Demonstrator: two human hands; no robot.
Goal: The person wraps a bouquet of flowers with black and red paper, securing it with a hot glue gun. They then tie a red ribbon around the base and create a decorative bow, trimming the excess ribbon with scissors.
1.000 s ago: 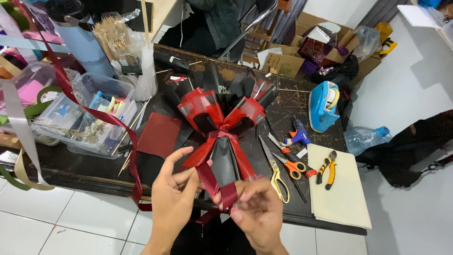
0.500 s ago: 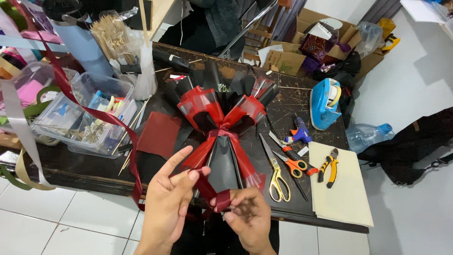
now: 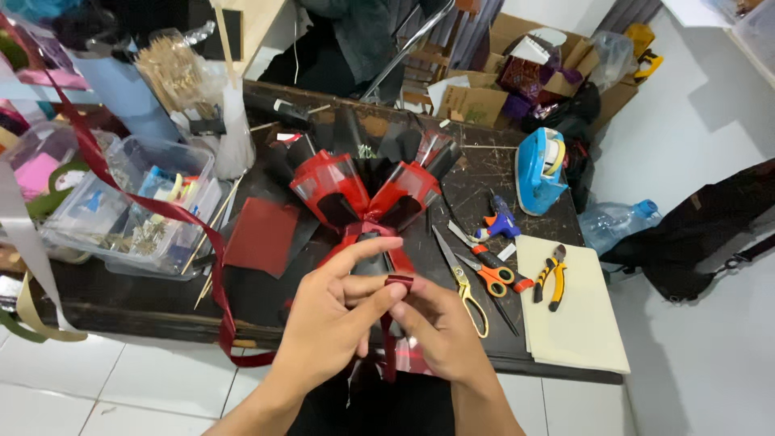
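A bouquet wrapped in red and black paper (image 3: 355,190) lies on the dark table (image 3: 121,295), its stem end toward me. A dark red ribbon (image 3: 398,282) is tied around its neck. My left hand (image 3: 335,319) and my right hand (image 3: 436,327) meet over the stem, and both pinch a folded loop of that ribbon between thumb and fingers. A ribbon tail hangs down below my hands. A long strand of the same ribbon (image 3: 153,206) trails off to the left and curls over the table's front edge.
Yellow-handled scissors (image 3: 462,282), orange-handled scissors (image 3: 488,270), pliers (image 3: 551,277) and a cream sheet (image 3: 573,311) lie to the right. A blue tape dispenser (image 3: 538,168) and glue gun (image 3: 499,222) sit behind them. A clear box of supplies (image 3: 129,206) stands left. A red paper sheet (image 3: 262,236) lies beside the bouquet.
Both hands have risen toward the bouquet's neck and closed together on the ribbon; the spread bow tails seen earlier are now gathered into a small loop between my fingers.
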